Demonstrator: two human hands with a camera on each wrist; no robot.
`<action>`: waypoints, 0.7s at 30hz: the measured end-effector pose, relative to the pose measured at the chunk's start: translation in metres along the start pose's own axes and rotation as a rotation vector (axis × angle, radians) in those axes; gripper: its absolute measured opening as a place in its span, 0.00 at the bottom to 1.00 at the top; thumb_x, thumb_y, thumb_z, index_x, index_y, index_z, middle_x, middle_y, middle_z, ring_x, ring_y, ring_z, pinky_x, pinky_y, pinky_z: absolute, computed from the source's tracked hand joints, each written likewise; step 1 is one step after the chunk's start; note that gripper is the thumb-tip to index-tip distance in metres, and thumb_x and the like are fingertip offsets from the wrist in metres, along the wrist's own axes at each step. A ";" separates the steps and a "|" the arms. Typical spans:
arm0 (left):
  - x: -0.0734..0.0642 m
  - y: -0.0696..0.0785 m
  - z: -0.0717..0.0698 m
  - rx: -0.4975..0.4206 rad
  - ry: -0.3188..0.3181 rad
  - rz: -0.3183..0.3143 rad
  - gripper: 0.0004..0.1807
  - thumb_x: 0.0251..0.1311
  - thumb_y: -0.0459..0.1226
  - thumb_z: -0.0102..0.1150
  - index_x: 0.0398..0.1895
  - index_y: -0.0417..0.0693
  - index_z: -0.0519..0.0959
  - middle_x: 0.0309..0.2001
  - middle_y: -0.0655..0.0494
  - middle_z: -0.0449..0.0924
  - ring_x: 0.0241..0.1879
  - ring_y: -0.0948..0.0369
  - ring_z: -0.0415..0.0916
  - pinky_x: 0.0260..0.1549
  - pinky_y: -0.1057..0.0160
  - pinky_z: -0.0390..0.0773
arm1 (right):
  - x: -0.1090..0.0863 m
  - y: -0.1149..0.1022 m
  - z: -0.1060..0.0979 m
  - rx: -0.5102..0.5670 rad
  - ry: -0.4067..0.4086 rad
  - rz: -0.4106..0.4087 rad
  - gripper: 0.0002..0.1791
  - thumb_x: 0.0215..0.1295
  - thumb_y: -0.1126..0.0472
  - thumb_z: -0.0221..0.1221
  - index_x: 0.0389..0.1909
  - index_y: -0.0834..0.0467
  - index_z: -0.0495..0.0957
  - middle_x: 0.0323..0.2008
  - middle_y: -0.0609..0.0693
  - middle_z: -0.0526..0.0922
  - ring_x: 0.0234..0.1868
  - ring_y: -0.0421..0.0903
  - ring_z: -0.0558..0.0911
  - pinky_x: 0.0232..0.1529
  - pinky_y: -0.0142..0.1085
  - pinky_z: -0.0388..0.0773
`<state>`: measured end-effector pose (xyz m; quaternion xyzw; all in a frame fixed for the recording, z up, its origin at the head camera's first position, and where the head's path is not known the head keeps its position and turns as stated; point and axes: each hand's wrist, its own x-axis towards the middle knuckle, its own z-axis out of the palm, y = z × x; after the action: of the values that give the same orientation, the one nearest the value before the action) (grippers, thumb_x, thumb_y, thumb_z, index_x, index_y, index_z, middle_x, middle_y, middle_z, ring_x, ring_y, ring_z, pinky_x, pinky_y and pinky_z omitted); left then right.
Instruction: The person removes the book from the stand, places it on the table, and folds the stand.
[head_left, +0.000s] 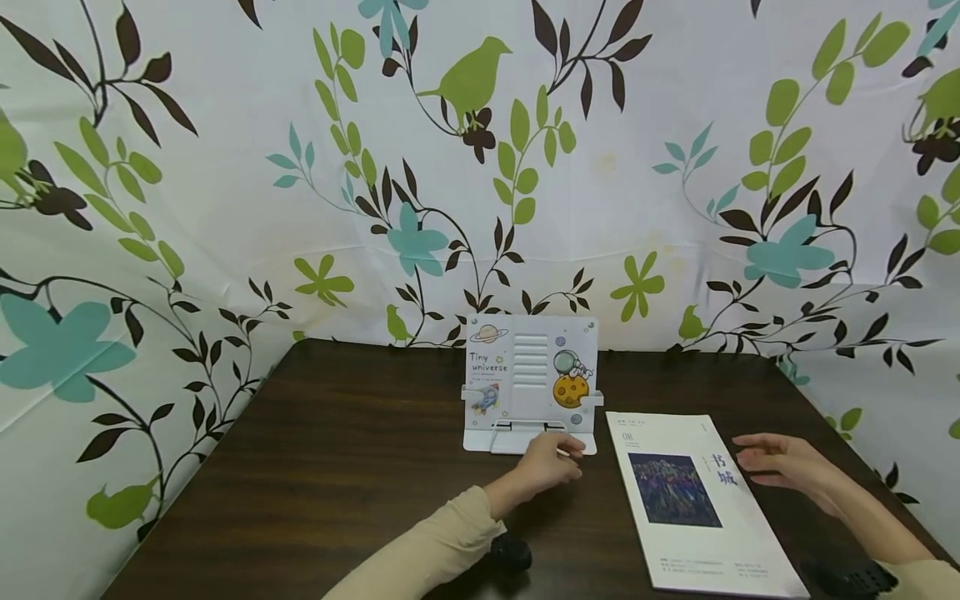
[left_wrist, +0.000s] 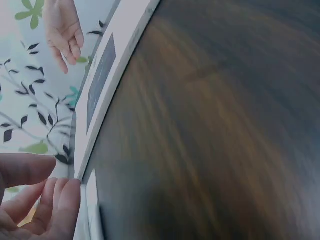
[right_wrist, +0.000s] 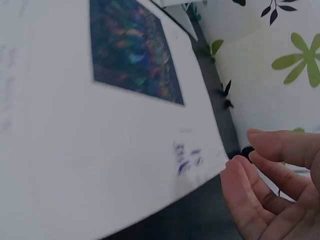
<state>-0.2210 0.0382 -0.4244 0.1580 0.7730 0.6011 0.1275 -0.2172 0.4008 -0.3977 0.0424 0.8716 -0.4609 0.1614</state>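
Note:
A white magazine (head_left: 675, 500) with a dark picture on its cover lies flat on the table. My right hand (head_left: 787, 467) hovers at its right edge, fingers loosely bent; in the right wrist view the fingertips are right at the magazine's (right_wrist: 140, 165) edge. Behind and to the left stands a white book stand (head_left: 530, 375) printed "Tiny universe", with an astronaut and a rocket. My left hand (head_left: 551, 462) is in front of its base, overlapping the lower lip in the head view. The thumb (left_wrist: 27, 169) and fingers are apart, with nothing between them.
The dark wooden table (head_left: 337, 433) extends to the left of the stand. A patterned cloth (head_left: 225, 208) with leaves and birds hangs behind and beside it. Black wrist devices (head_left: 510, 552) show under both forearms.

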 end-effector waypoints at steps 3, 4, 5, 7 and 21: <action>-0.006 -0.001 -0.020 0.015 0.021 0.010 0.17 0.43 0.20 0.59 0.41 0.29 0.76 0.38 0.40 0.78 0.29 0.60 0.77 0.23 0.65 0.78 | 0.005 -0.010 0.002 -0.031 0.004 -0.030 0.34 0.62 0.57 0.56 0.58 0.78 0.56 0.47 0.66 0.75 0.45 0.55 0.78 0.44 0.45 0.76; -0.008 -0.002 -0.027 0.022 0.027 0.018 0.17 0.43 0.21 0.59 0.41 0.29 0.76 0.39 0.39 0.78 0.30 0.58 0.78 0.23 0.65 0.78 | 0.006 -0.014 0.004 -0.040 0.004 -0.038 0.35 0.62 0.57 0.56 0.58 0.78 0.57 0.48 0.66 0.75 0.45 0.55 0.78 0.44 0.45 0.76; -0.010 -0.003 -0.034 0.022 0.036 0.027 0.17 0.43 0.21 0.58 0.41 0.28 0.76 0.39 0.38 0.78 0.31 0.57 0.78 0.24 0.65 0.78 | 0.008 -0.017 0.005 -0.047 0.005 -0.045 0.34 0.62 0.57 0.56 0.59 0.78 0.57 0.48 0.66 0.75 0.45 0.54 0.78 0.44 0.44 0.76; -0.015 -0.005 -0.049 0.030 0.053 0.050 0.17 0.43 0.21 0.57 0.42 0.27 0.75 0.40 0.36 0.77 0.32 0.56 0.78 0.24 0.65 0.78 | 0.011 -0.025 0.008 -0.070 0.006 -0.064 0.33 0.62 0.58 0.56 0.58 0.77 0.57 0.48 0.66 0.75 0.45 0.53 0.78 0.43 0.44 0.76; -0.027 -0.014 -0.135 0.228 0.362 0.075 0.13 0.45 0.21 0.53 0.37 0.30 0.78 0.35 0.38 0.79 0.28 0.59 0.76 0.22 0.65 0.77 | 0.035 -0.078 0.036 -0.110 -0.030 -0.190 0.34 0.61 0.56 0.57 0.59 0.75 0.59 0.51 0.69 0.73 0.49 0.60 0.75 0.45 0.47 0.75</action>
<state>-0.2500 -0.0959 -0.4043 0.0897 0.8397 0.5328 -0.0545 -0.2588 0.3244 -0.3658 -0.0563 0.8933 -0.4260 0.1320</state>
